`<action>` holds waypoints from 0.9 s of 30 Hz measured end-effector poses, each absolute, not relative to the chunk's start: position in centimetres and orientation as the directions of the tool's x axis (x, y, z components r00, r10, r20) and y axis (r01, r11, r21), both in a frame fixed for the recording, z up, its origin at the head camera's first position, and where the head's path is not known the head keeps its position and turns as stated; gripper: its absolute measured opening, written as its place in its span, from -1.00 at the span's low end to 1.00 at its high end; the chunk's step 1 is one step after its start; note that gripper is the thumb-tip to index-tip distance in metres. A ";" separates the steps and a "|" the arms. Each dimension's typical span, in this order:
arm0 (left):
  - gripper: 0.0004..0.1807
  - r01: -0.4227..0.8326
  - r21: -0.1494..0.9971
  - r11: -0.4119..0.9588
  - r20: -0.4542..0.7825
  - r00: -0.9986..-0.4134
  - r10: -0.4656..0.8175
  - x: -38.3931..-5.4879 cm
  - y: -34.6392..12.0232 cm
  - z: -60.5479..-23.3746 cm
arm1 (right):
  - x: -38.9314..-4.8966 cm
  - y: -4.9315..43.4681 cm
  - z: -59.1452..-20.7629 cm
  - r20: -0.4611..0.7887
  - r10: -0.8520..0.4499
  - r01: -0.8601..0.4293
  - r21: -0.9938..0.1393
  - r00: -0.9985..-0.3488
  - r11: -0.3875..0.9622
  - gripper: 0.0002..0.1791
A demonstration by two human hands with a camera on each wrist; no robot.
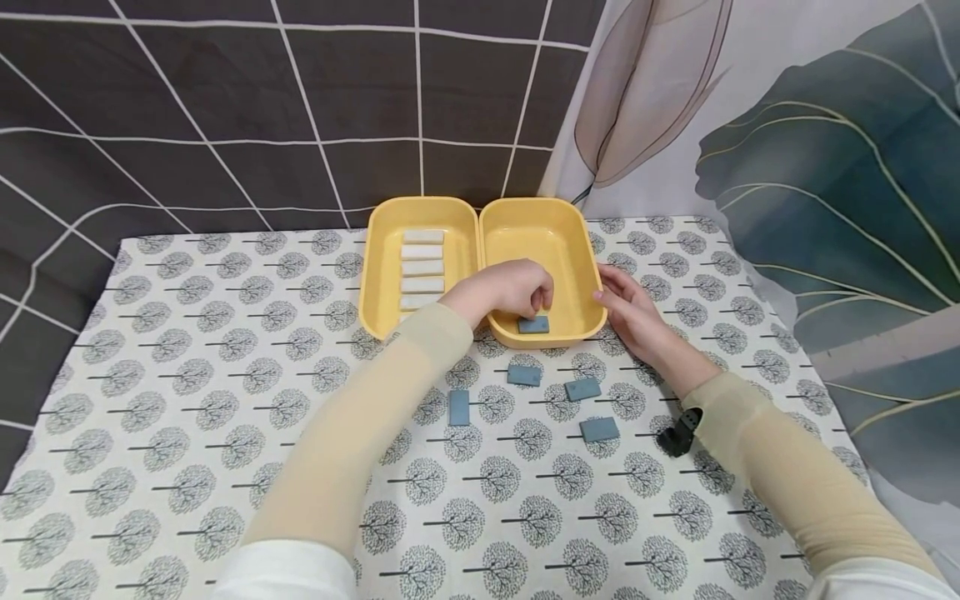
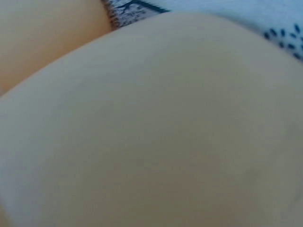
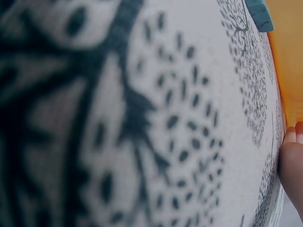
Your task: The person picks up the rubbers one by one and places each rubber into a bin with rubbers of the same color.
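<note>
My left hand (image 1: pixel 513 290) is down in the right half of the yellow box (image 1: pixel 573 250), fingers bent under, thumb and fingertips pinching a blue tile (image 1: pixel 534 326) at its far edge. That tile sits just inside the front wall, lying lengthwise from side to side. My right hand (image 1: pixel 633 317) is at the box's right side — thumb parted from the fingers, its tip at the rim, the fingers resting along the outer wall. In the left half a column of white tiles (image 1: pixel 422 268) runs from back to front, one behind another with narrow gaps, and my left forearm covers part of the nearest. Four more blue tiles lie apart on the tree-print cloth (image 1: pixel 187 400) in front of me: one (image 1: pixel 524 375) just before the right half, one (image 1: pixel 582 389) slightly tilted to its right, one (image 1: pixel 599 429) nearer me, and one (image 1: pixel 459 408) standing lengthwise towards me on the left. A small black device (image 1: pixel 679 432) is at my right wrist. My left wrist view is mostly a blurred pale surface — it tells me nothing of those fingers.
</note>
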State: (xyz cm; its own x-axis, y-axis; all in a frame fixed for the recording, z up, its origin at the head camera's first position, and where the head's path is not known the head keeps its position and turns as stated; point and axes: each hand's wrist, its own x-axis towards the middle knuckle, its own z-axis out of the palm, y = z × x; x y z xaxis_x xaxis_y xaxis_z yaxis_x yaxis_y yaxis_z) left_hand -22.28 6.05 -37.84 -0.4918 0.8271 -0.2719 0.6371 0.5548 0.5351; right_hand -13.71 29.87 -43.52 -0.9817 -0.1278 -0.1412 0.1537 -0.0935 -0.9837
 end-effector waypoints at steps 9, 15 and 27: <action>-0.72 0.683 0.487 0.544 -0.235 -0.497 0.835 -21.9 6.1 -36.7 | -13.7 29.8 -43.4 -0.150 -0.126 0.163 -0.981 -0.981 -0.106 -0.36; -0.76 0.709 0.490 0.508 -0.216 -0.466 0.858 -20.8 5.4 -35.4 | -13.8 29.8 -43.5 -0.149 -0.126 0.162 -0.982 -0.981 -0.101 -0.34; -0.80 0.696 0.567 0.441 -0.113 -0.464 0.879 -17.8 2.0 -34.4 | -13.7 29.8 -43.4 -0.145 -0.128 0.156 -0.984 -0.981 -0.083 -0.32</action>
State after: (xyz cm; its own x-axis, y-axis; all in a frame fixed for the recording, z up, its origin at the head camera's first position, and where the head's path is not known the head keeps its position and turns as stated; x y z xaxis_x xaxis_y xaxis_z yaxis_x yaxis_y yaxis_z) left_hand -17.80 1.99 -34.43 -0.4640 0.8786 -0.1130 0.6963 0.4406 0.5667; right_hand -13.72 29.83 -43.40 -0.9811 -0.1283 -0.1450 0.1564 -0.0832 -0.9842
